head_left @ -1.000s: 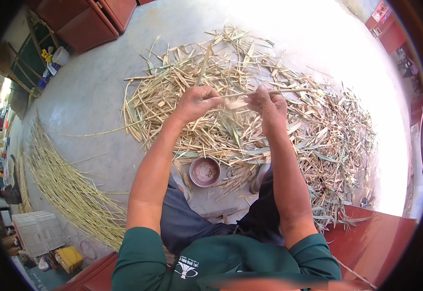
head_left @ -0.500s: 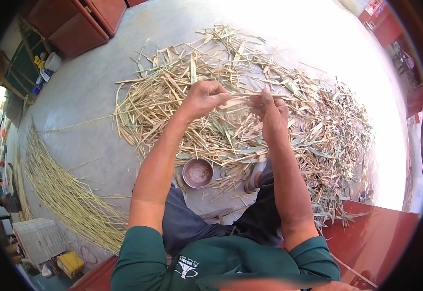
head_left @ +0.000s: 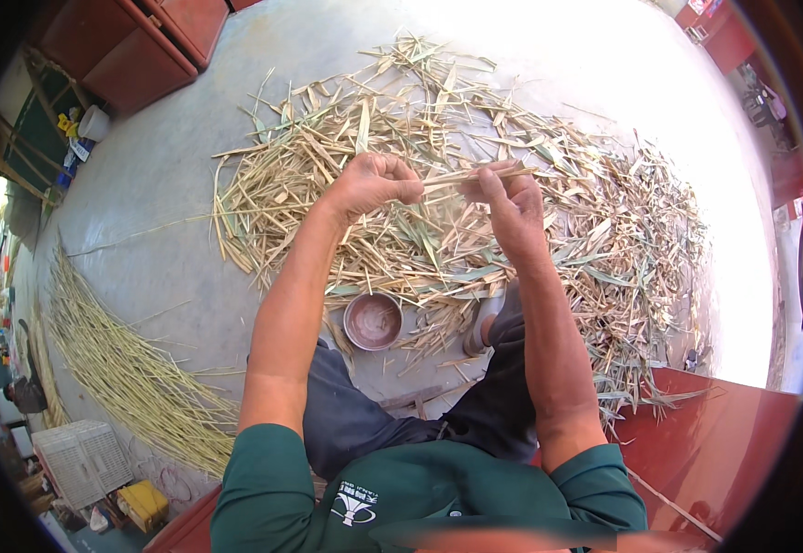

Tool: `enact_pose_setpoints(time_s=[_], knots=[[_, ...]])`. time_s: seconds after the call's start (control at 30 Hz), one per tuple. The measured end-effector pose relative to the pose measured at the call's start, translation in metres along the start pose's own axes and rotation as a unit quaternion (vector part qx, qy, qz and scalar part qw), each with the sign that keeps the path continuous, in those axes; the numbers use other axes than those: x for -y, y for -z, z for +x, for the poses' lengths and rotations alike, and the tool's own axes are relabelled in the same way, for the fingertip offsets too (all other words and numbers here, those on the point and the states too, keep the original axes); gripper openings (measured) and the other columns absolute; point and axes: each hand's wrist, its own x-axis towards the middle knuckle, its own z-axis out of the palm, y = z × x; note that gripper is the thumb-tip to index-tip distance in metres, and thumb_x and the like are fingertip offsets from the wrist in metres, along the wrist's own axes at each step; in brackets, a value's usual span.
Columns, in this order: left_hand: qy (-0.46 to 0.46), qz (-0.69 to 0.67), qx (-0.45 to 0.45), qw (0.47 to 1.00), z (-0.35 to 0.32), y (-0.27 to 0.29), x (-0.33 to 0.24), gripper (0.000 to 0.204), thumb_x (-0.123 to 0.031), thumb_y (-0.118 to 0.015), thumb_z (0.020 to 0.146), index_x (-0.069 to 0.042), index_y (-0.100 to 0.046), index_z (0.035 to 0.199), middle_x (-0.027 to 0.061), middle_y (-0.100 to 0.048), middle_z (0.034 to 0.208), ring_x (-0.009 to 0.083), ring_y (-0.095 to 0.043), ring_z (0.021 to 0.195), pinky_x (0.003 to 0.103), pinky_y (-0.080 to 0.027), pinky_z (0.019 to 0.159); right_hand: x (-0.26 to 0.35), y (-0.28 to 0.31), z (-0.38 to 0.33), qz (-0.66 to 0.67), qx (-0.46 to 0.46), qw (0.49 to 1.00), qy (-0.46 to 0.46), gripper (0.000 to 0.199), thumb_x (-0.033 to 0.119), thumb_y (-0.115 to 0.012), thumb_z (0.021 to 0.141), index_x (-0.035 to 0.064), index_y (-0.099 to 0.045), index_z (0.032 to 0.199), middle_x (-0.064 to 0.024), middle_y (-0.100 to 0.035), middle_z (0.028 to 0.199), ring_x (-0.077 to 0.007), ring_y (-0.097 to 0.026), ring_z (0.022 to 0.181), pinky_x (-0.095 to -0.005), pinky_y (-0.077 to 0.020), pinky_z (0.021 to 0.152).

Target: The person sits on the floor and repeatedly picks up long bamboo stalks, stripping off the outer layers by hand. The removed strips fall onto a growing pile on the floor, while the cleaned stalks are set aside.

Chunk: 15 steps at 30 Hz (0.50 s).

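Observation:
Both my hands are raised over a wide heap of dry leaves and husks [head_left: 475, 235]. My left hand [head_left: 378, 184] pinches a long thin reed stalk [head_left: 166, 225], which runs out to the left across the floor. Between the hands stretches the stalk's pale, leafy end. My right hand [head_left: 514, 210] has its thumb and fingers closed on a dry leaf sheath [head_left: 459, 176] there. Some of the right fingers hide behind the sheath. Below the hands, between my feet, stands a round metal bowl [head_left: 373, 322] with brownish residue inside.
A large bundle of greenish stripped stalks [head_left: 129, 359] lies on the floor at left. A white wire basket [head_left: 82, 461] and a yellow box [head_left: 143, 504] stand at lower left. Red cabinets [head_left: 129, 51] are at upper left, and a red glossy panel [head_left: 715, 452] at lower right.
My right hand has turned inward and its thumb now presses over the leaf sheath. The left hand has shifted slightly left, still pinching the stalk.

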Motion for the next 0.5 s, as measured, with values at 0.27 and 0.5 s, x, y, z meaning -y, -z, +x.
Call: enact_pose_setpoints(time_s=[0.27, 0.5], knots=[[-0.007, 0.051, 0.121, 0.991, -0.011, 0.001, -0.013, 0.019, -0.020, -0.073, 0.094, 0.000, -0.071, 0.092, 0.0084, -0.074, 0.083, 0.0121, -0.067, 0.074, 0.025, -0.053, 0.069, 0.006, 0.004, -0.008, 0.006, 0.049, 0.998, 0.037, 0.023, 0.020, -0.060, 0.103, -0.0030, -0.064, 0.106, -0.0132, -0.072, 0.098, -0.0203, -0.072, 0.093, -0.0336, -0.0568, 0.087], [-0.017, -0.016, 0.027, 0.999, -0.016, -0.003, -0.012, 0.015, -0.015, -0.084, 0.080, -0.005, -0.074, 0.086, 0.0066, -0.074, 0.079, 0.0116, -0.066, 0.072, 0.026, -0.052, 0.070, 0.011, 0.000, -0.012, -0.005, 0.052, 0.993, 0.102, 0.015, 0.012, -0.059, 0.102, -0.0027, -0.063, 0.105, -0.0101, -0.068, 0.101, -0.0172, -0.069, 0.094, -0.0314, -0.0564, 0.087]])
